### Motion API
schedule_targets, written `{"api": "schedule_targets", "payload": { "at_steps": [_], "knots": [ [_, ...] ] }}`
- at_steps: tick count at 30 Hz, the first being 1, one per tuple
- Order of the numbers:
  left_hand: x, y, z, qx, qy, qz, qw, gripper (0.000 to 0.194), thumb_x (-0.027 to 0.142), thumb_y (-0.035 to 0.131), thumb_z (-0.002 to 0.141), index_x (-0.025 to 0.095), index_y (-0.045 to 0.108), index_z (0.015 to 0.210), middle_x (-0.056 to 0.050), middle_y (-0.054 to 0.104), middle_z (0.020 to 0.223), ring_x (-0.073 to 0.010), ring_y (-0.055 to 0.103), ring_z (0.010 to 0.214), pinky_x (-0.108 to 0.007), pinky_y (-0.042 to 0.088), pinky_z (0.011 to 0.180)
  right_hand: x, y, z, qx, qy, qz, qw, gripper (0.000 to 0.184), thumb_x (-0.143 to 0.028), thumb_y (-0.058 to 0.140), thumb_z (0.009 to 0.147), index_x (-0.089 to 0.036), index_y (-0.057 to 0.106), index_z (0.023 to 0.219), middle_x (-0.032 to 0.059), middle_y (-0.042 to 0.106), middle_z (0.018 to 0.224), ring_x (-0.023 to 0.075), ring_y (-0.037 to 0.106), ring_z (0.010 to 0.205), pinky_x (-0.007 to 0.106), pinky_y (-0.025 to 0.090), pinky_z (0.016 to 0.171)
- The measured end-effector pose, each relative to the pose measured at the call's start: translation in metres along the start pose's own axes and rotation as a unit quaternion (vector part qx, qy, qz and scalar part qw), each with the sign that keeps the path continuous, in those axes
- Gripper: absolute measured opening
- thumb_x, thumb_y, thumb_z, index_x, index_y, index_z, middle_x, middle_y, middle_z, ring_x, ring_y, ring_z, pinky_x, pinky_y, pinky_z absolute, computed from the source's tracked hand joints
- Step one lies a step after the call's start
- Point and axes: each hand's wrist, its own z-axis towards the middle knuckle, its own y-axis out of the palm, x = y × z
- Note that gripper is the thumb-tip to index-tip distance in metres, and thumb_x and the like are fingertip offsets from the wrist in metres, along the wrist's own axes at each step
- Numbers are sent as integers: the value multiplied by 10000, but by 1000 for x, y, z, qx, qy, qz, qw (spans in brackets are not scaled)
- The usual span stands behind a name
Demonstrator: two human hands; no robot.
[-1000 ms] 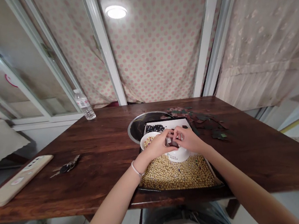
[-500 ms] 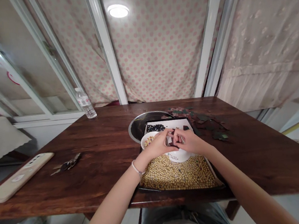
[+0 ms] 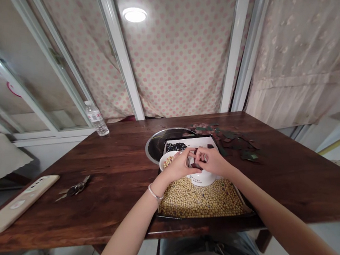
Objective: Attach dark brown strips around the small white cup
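**Q:** Fingers point(image 3: 188, 154) of the left hand point(image 3: 177, 166) and right hand point(image 3: 213, 162): state?

**A:** Clenched, both sets curled inward and meeting at the tips, grasping a dark scrap point(image 3: 196, 166) between them.

**Q:** Item location and orientation?

**A:** Low centre of the frame, held above a white perforated cup point(image 3: 202, 178). Its long axis cannot be told, as the fingers cover most of it.

**Q:** Nearby stock?

**A:** Just left of the hands, a white bowl point(image 3: 167, 160) of soybeans. Directly beneath them, a black tray point(image 3: 206, 218) heaped with loose soybeans point(image 3: 200, 200). Beyond the hands, black beans point(image 3: 175, 146) on a white panel point(image 3: 196, 141), with a steel dish point(image 3: 156, 145) behind the tray's far left corner.

**Q:** Remainder of the bench point(image 3: 282, 180)?

**A:** Upper right of the tray, scattered dark scraps point(image 3: 237, 146). Far left, a phone point(image 3: 20, 204) lying flat and a bunch of keys point(image 3: 75, 189). Far edge, left of centre, an upright water bottle point(image 3: 96, 119).
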Motion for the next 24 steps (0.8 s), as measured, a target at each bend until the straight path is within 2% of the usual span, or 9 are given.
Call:
{"api": "schedule_targets", "payload": {
  "at_steps": [4,8,13,18,24],
  "knots": [
    [-5,2,0,4,-1,-12,1000,628,340,771,616,180,469,1143,-83,616,1064,-272,586,954,-400,412,843,-4,6,9,26,-5,14,1000,99,-103,574,676,-191,552,637,-9,572,646,143,508,627,254,395,597],
    [-8,3,0,6,-7,-25,1000,648,360,774,610,179,464,1149,-76,615,1038,-264,589,924,-363,444,776,-8,12,14,18,-5,35,999,99,-111,597,680,-200,579,640,-9,601,679,141,536,637,261,420,616],
    [-9,2,-1,3,-18,-37,999,694,359,769,621,186,427,1199,-84,610,1075,-250,594,896,-344,447,741,-3,-5,6,21,24,50,998,38,-179,589,741,-196,604,710,13,653,737,148,574,676,260,423,611],
    [-9,3,-1,-6,-24,-53,998,741,350,773,619,186,386,1229,-102,624,1116,-236,612,878,-339,447,741,9,-30,-4,-42,40,62,996,22,-163,612,690,-183,606,697,-1,632,670,130,560,605,224,405,525],
    [-8,2,-2,-4,-31,-58,998,744,351,779,610,193,393,1226,-111,621,1136,-271,586,981,-371,435,792,10,-29,-7,-109,30,74,991,44,-155,627,654,-178,598,679,-16,604,642,117,548,594,211,411,532]
  ]
}}
